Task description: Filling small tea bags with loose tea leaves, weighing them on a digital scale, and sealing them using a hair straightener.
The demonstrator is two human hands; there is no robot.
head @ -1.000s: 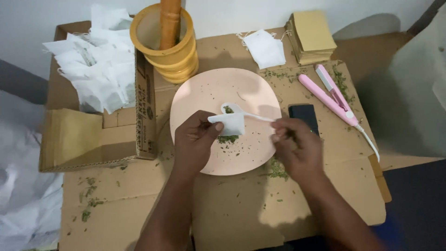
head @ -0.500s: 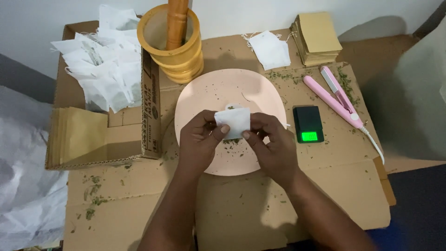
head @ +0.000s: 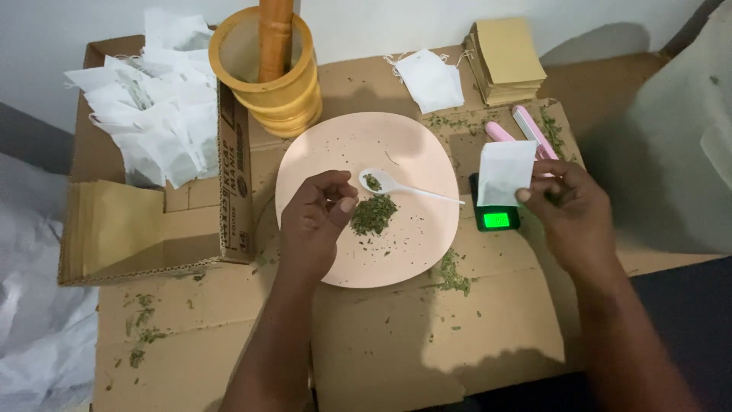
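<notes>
A small white filter bag (head: 505,171) is pinched by the right hand (head: 568,210) above the scale (head: 496,206), at three o'clock from the plate (head: 335,145). Light, limp, probably tear-prone; best held by its edges. The left hand (head: 316,217) is loosely curled, empty.

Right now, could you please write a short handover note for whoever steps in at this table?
Right hand holds a small white bag above the little scale, whose screen glows green.
Left hand is loosely curled and empty over the pink plate, beside the herb pile.
White spoon lies on the plate with a few herbs in its bowl.
Done: the bag is lifted off the plate.
Left: the bag is not yet on the scale; empty bags wait in the box.
</notes>
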